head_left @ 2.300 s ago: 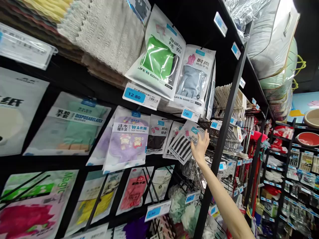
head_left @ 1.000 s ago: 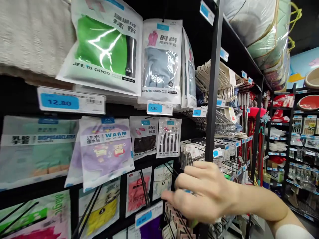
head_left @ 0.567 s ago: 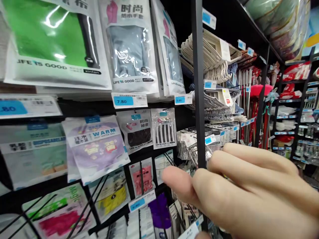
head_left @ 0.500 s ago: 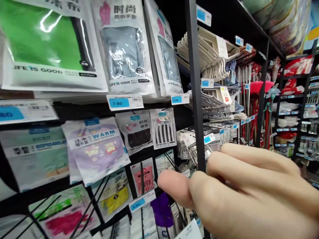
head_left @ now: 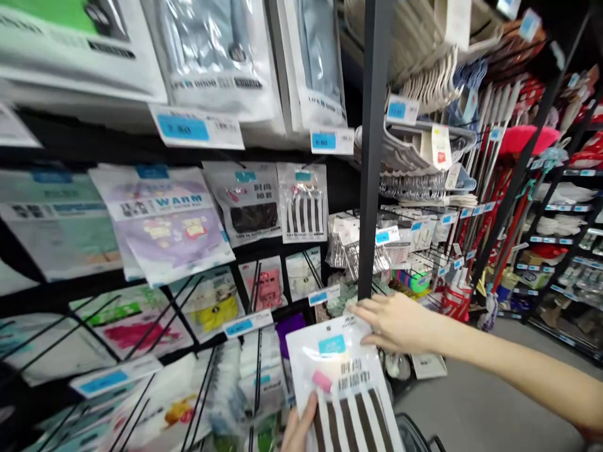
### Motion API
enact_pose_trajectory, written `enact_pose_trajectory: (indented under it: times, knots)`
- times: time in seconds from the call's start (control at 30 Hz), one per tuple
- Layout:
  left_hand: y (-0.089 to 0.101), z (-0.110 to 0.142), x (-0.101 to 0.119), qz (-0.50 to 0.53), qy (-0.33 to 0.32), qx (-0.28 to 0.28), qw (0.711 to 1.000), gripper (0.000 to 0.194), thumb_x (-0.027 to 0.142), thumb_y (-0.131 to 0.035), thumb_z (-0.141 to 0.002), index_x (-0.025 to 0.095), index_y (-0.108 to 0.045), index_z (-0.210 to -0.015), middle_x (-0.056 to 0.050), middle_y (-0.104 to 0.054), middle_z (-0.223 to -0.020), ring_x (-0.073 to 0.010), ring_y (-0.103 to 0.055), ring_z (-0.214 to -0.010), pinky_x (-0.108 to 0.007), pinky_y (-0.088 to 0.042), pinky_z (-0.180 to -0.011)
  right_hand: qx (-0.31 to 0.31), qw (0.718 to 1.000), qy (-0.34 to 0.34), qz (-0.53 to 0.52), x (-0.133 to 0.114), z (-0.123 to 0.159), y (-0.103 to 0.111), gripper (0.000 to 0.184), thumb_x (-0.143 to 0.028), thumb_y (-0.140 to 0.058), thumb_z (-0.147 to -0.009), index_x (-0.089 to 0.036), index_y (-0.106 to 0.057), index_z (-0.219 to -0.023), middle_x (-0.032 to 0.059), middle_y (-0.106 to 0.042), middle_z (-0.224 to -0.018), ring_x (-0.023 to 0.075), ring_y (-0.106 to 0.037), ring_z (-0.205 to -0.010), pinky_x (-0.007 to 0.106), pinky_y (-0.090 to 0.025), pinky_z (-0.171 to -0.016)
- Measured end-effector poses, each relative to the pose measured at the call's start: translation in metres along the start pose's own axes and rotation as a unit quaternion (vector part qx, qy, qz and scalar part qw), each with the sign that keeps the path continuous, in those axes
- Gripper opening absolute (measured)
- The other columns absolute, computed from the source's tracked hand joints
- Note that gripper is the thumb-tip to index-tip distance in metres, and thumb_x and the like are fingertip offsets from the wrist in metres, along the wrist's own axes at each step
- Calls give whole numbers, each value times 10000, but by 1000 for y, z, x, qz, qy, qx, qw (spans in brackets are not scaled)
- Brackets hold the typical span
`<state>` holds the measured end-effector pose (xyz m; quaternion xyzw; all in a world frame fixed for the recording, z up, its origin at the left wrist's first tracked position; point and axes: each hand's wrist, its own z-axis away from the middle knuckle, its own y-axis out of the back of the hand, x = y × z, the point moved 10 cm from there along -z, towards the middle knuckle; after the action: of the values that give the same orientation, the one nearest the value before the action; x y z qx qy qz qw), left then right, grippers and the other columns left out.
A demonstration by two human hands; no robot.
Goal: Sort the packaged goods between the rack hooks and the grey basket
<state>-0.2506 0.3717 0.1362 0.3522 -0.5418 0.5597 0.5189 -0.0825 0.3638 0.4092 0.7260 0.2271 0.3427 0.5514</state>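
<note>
A white plastic packet [head_left: 336,367] with a brown-and-white striped textile showing through its front is held tilted at bottom centre. My left hand [head_left: 300,430] grips its lower left edge, thumb across the front and the other fingers mostly hidden. At the packet's top right corner, my right hand [head_left: 393,323] has its fingers closed on the edge; the fingertips are partly blurred. A similar striped packet [head_left: 302,204] hangs on the rack, beside a packet with dark contents [head_left: 245,204].
A black shelf post [head_left: 372,150] stands just beyond my right hand. Left of it hang a purple hot water bag packet [head_left: 169,232] and several glove packets. Clothes hangers [head_left: 424,81] and mops fill the shelves at right, above a grey floor [head_left: 490,376].
My right hand has moved from close to the camera down to the striped packet's corner. The packet and my left hand have come into view. The view has tilted downward.
</note>
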Motion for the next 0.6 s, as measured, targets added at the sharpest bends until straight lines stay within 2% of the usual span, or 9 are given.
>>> enact_pose_trajectory:
  times: [0.03, 0.1, 0.2, 0.27, 0.33, 0.4, 0.47, 0.53, 0.6]
  knots:
    - [-4, -3, -14, 9, 36, 18, 999, 495, 643, -629, -903, 243, -712, -1184, -100, -711, -1295, -372, -623, -1273, -521, -537, -1040, -9, 1000, -7, -29, 10, 3, -6, 521, -456, -553, -1048, -99, -525, -1427, 162, -721, -1142, 294, -712, -941, 349, -505, -670]
    - [-12, -4, -32, 37, 96, 54, 993, 526, 637, -713, -839, 239, -714, -1182, -100, -699, -1341, -376, -574, -1349, -500, -489, -1117, -33, 994, -13, -108, 28, 12, -14, 428, -444, -549, -1055, -110, -616, -1314, 141, -741, -1060, 268, -713, -898, 325, -488, -701]
    - [-38, 0, -39, 64, 137, 51, 987, 591, 600, -812, -757, 191, -724, -1175, -133, -702, -1331, -378, -559, -1366, -502, -425, -1178, -69, 975, -20, -210, 52, 33, -26, 303, -415, -589, -1043, -141, -703, -1107, 78, -742, -884, 207, -678, -750, 277, -431, -660]
    - [-66, 5, -35, 66, 133, -17, 989, 646, 644, -817, -723, 165, -745, -1149, -149, -733, -1263, -389, -605, -1307, -502, -454, -1149, -82, 967, -36, -238, 67, 50, -32, 247, -374, -605, -1038, -153, -714, -1025, 44, -715, -789, 179, -631, -672, 263, -385, -625]
    - [-97, 15, -29, 46, 114, -130, 984, 651, 637, -813, -734, 151, -747, -1163, -153, -752, -1218, -381, -671, -1201, -471, -535, -1054, -82, 966, -61, -238, 83, 68, -36, 229, -357, -608, -1034, -157, -714, -999, 31, -691, -745, 170, -594, -639, 261, -348, -608]
    - [-127, 32, -31, 11, 106, -261, 960, 618, 579, -799, -788, 161, -714, -1235, -154, -763, -1182, -350, -736, -1037, -413, -616, -851, -68, 966, -92, -232, 100, 86, -36, 233, -357, -602, -1030, -154, -709, -988, 30, -678, -732, 166, -569, -624, 263, -327, -603]
    - [-145, 49, -40, -12, 124, -348, 929, 577, 547, -767, -837, 189, -674, -1280, -152, -771, -1138, -317, -764, -874, -355, -610, -651, -41, 963, -130, -234, 118, 103, -31, 259, -363, -574, -1033, -148, -697, -959, 27, -663, -724, 156, -542, -610, 262, -321, -603]
    - [-152, 54, -48, -13, 132, -364, 922, 523, 555, -733, -866, 200, -670, -1245, -153, -772, -1100, -306, -764, -848, -340, -596, -629, 3, 954, -171, -245, 137, 119, -22, 295, -391, -553, -1035, -146, -675, -925, 8, -631, -692, 140, -502, -583, 259, -319, -598]
    - [-156, 51, -51, -13, 102, -340, 935, 481, 552, -712, -885, 204, -671, -1214, -158, -757, -1133, -309, -748, -958, -374, -604, -781, 46, 941, -211, -261, 153, 136, -14, 328, -439, -550, -1032, -152, -649, -906, -20, -584, -651, 126, -453, -558, 253, -311, -583]
